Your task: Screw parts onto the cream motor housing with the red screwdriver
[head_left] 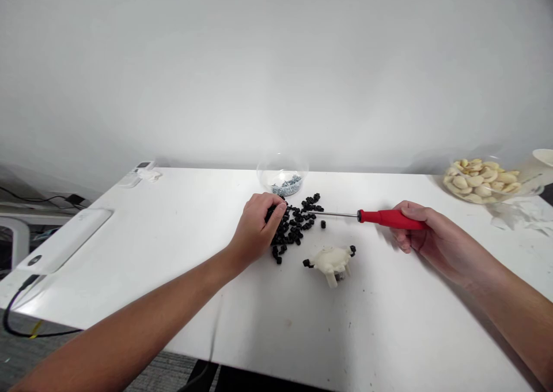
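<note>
My right hand (pixel 421 228) is closed round the red handle of a screwdriver (pixel 380 217), whose metal shaft points left toward a loose pile of small black plastic parts (pixel 296 225). At the left side of that pile, my left hand (pixel 258 222) is curled over with thumb and fingers close together. Dark parts show between them, but the fingertips are hidden, and what they grip I cannot make out. A cream-coloured plastic piece with legs (pixel 332 261) stands on the table nearer me, a black part at each of its two side ends.
Behind the pile stands a clear bowl (pixel 283 176) with small metal screws in it. Another clear bowl (pixel 481 182) of cream plastic pieces is at the right, beside a white cup (pixel 543 157) and crumpled clear plastic (pixel 522 214). A white device (pixel 71 242) with a black cable lies along the table's left edge.
</note>
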`<state>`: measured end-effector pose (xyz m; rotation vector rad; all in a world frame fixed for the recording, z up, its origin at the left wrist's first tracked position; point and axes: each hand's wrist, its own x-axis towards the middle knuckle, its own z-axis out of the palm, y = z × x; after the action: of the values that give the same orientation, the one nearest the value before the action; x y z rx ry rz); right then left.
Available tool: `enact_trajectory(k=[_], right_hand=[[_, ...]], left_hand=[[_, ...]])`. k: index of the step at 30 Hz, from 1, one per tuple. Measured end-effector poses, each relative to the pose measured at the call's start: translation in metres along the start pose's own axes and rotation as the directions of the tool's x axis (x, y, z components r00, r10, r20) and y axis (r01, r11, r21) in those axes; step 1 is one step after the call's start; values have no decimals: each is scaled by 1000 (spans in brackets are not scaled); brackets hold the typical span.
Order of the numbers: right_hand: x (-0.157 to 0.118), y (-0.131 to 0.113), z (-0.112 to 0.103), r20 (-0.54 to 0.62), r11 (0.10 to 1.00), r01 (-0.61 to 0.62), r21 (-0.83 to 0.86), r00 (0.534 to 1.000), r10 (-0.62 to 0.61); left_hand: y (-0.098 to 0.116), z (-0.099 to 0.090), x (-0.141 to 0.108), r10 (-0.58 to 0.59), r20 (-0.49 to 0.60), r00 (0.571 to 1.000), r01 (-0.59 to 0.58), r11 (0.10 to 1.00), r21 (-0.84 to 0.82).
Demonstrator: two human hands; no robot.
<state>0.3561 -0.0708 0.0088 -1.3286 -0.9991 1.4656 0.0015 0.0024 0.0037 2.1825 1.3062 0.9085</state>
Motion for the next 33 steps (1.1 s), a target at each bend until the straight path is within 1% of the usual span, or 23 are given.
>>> enact_trajectory(k=[5, 13, 19, 22, 29, 33], right_hand=[[0, -2, 2, 7, 1000, -7, 8, 1000, 7], [1, 0, 0, 4, 999, -28, 28, 1000, 28], [-1, -3, 4, -10, 999, -23, 34, 1000, 23], [-1, -3, 5, -8, 999, -25, 30, 1000, 25], [0, 0, 2, -3, 1000, -16, 26, 1000, 16], [2, 2, 0, 7, 1000, -12, 24, 1000, 12]], left_hand=[[1, 0, 0, 74, 77, 994, -79, 995, 59], [1, 1, -1, 128, 199, 972, -146, 986, 79], [1, 1, -2, 162, 231, 959, -183, 980, 72], [3, 0, -1, 181, 227, 957, -201, 977, 66], [6, -1, 0, 159, 216, 963, -178, 982, 69], [5, -1, -1, 170, 198, 965, -182, 982, 44]])
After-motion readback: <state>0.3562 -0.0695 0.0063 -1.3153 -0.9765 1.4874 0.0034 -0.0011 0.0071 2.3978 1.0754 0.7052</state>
